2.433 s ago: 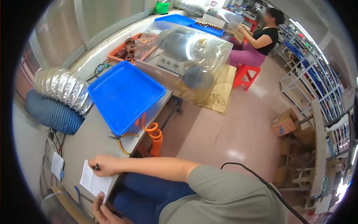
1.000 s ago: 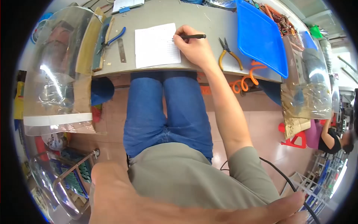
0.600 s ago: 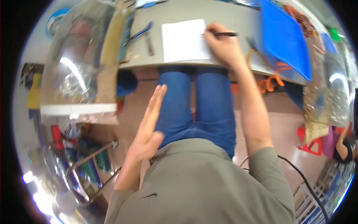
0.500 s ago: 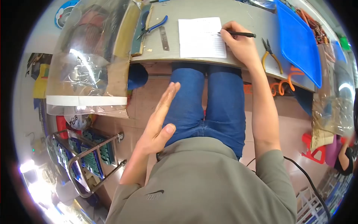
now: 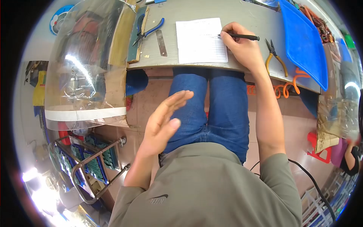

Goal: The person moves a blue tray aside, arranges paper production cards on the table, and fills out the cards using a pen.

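Observation:
A lined white sheet [image 5: 200, 41] with handwriting near its top lies on the grey workbench [image 5: 177, 11]. My right hand [image 5: 242, 46] rests at the sheet's right edge, its fingers closed on a black pen [image 5: 245, 37] whose tip is at the paper. My left hand [image 5: 164, 119] is raised over my left thigh, below the bench edge, fingers extended and thumb apart, holding nothing. Yellow-handled pliers [image 5: 276, 60] lie right of my right hand. Left of the sheet are a metal ruler [image 5: 161, 43] and blue-handled pliers [image 5: 151, 29].
A blue tray [image 5: 304, 45] sits at the bench's right side, with a coiled orange hose [image 5: 285, 89] below it. A clear plastic cover [image 5: 81, 68] stands at the left, above a metal rack [image 5: 90, 162]. Another person's arm [image 5: 350, 157] shows at far right, near a red stool [image 5: 321, 147].
The view has swung round from the side to face the bench. My left hand has come up from near the paper, passed close to the camera and settled over my lap. The pen stays in my right hand.

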The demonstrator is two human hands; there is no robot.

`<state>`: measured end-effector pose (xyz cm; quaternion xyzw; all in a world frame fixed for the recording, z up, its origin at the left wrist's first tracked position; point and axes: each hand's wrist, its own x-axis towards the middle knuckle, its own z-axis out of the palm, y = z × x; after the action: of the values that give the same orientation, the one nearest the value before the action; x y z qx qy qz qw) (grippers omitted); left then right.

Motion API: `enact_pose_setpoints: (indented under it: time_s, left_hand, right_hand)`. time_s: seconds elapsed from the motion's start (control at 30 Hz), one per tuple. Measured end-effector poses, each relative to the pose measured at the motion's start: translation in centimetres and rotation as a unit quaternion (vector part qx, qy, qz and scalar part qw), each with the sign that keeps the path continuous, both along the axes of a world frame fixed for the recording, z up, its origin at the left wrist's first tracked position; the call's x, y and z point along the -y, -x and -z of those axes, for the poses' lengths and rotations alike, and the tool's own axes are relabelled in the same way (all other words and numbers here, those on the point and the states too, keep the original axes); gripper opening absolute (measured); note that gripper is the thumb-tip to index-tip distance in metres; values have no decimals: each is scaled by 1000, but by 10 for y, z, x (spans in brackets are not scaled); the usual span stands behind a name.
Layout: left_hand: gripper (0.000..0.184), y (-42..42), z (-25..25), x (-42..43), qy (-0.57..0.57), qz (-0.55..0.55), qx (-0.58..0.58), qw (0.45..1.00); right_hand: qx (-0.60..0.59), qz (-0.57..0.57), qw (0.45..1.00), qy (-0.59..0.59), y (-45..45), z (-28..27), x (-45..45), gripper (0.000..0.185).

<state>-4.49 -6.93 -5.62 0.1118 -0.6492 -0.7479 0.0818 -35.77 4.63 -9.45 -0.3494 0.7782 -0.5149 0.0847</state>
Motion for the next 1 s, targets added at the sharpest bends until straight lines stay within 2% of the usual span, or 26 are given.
enact_pose_setpoints:
  time_s: [0.03,0.1,0.43,0.53,0.57,0.63,0.67,0.7,0.73,0.83,0.9,0.93,1.0]
  left_hand:
    - [72,3,-3,0,117,7,0,993]
    - [68,10,-10,3,343,19,-1,939]
    - [57,20,-13,-6,424,6,18,905]
    - [59,18,11,4,479,-73,124,866]
    - [61,17,22,8,475,-108,155,859]
    - [72,10,76,24,465,-170,237,836]
    - [74,6,105,34,312,-170,301,885]
    - [77,0,133,43,150,-164,358,907]
    - [79,1,147,49,-15,-152,405,901]
    - [79,23,74,42,210,39,487,847]
    - [69,18,39,31,434,98,336,830]
    - [65,17,24,27,535,125,251,797]
    - [60,26,-5,19,478,96,172,856]
  right_hand:
    - [-3,-2,1000,-2,0,0,-1,23]
    - [-9,-1,1000,-4,0,-1,-1,22]
    - [-12,3,1000,-6,-7,-11,-3,19]
    - [-6,1,1000,26,-5,-4,-2,16]
    - [-8,2,1000,29,-5,-4,-1,15]
    - [-1,-3,999,36,-4,-4,-1,14]
    - [12,-3,999,36,-4,-6,-1,14]
    - [27,-5,999,36,-5,-8,-1,14]
    - [18,-7,999,34,-6,-7,-1,14]
    - [1,-3,999,36,-3,-9,-2,13]
    - [7,-5,999,46,-5,-7,0,12]
    - [28,-7,998,47,-5,-5,0,12]
    - [16,-6,999,42,-4,-3,1,12]
